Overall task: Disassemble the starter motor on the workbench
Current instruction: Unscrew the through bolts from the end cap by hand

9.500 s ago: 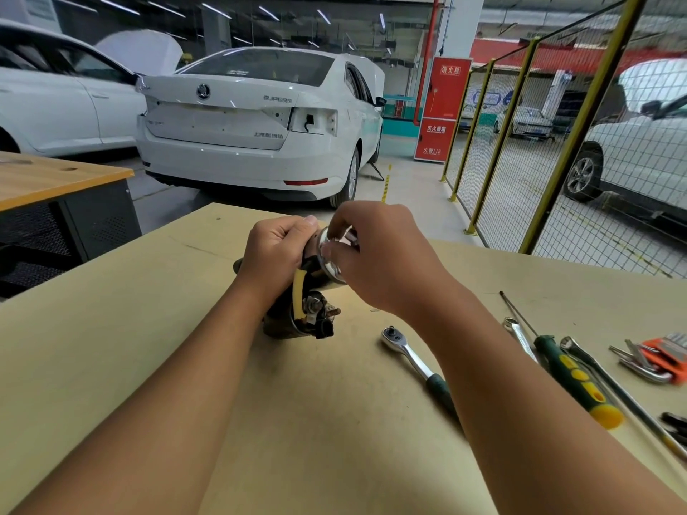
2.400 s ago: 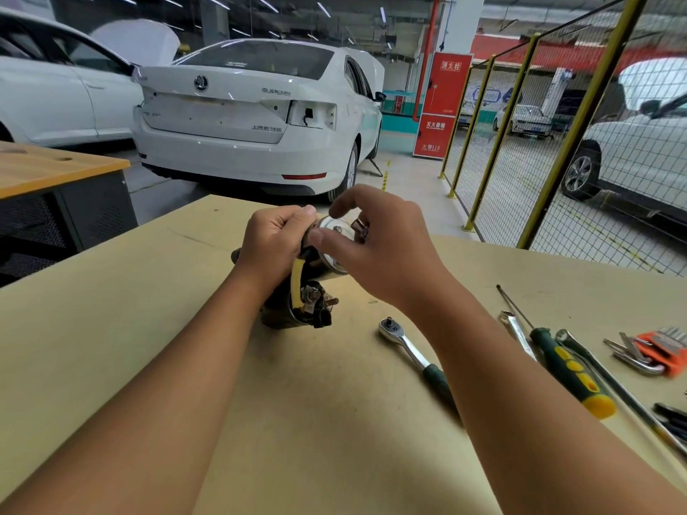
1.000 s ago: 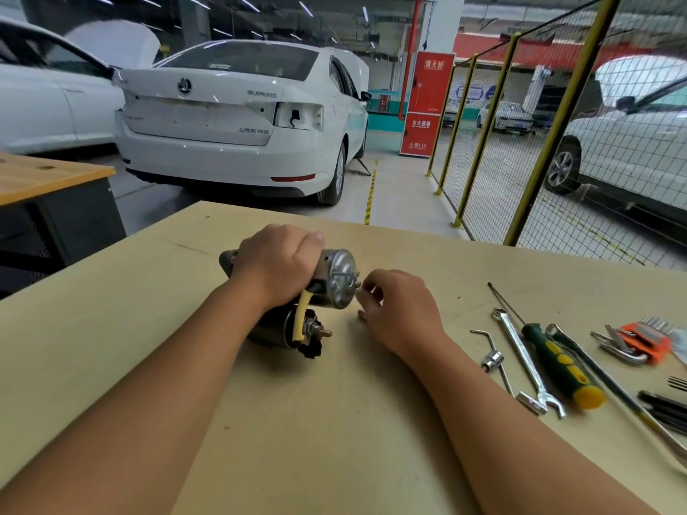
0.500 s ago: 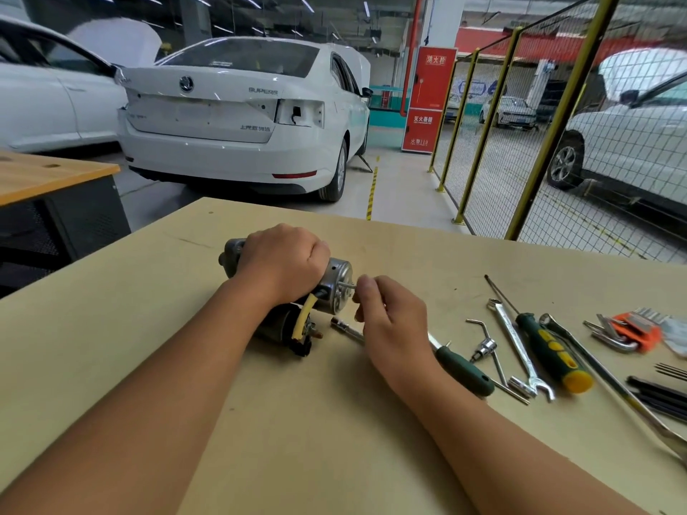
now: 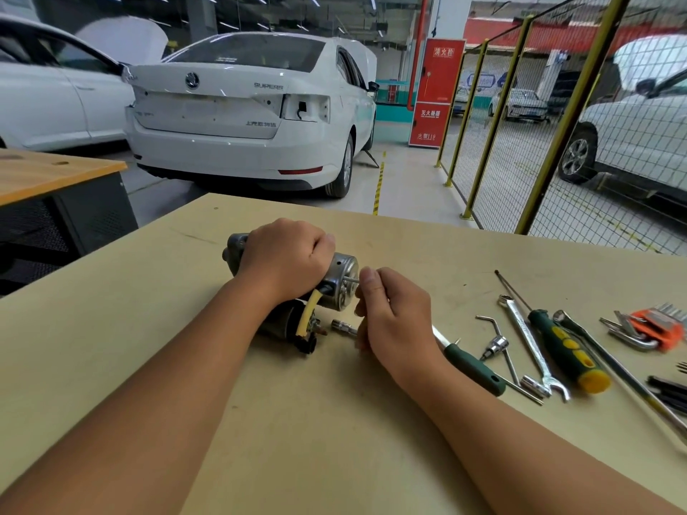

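The starter motor (image 5: 340,282) lies on its side on the workbench (image 5: 260,421), its shiny end cap facing right. My left hand (image 5: 288,260) grips the motor body from above, hiding most of it. A yellow cable (image 5: 308,314) curves down to the dark solenoid terminals below. My right hand (image 5: 394,317) pinches a thin through bolt (image 5: 351,279) that sticks out of the end cap. A ratchet with a green handle (image 5: 472,368) lies under my right wrist, its socket end (image 5: 344,326) showing to the left of the hand.
Right of my hands lie an L-shaped socket key (image 5: 496,343), a combination wrench (image 5: 528,338), a green-and-yellow screwdriver (image 5: 565,347), a long bar (image 5: 624,373) and an orange hex key set (image 5: 647,327). A yellow mesh fence and white cars stand beyond the bench.
The motor was lowered from mid-air onto the bench. My right hand left the end cap, touched the bench, then took hold of the bolt at the cap. The ratchet now lies under my right wrist.
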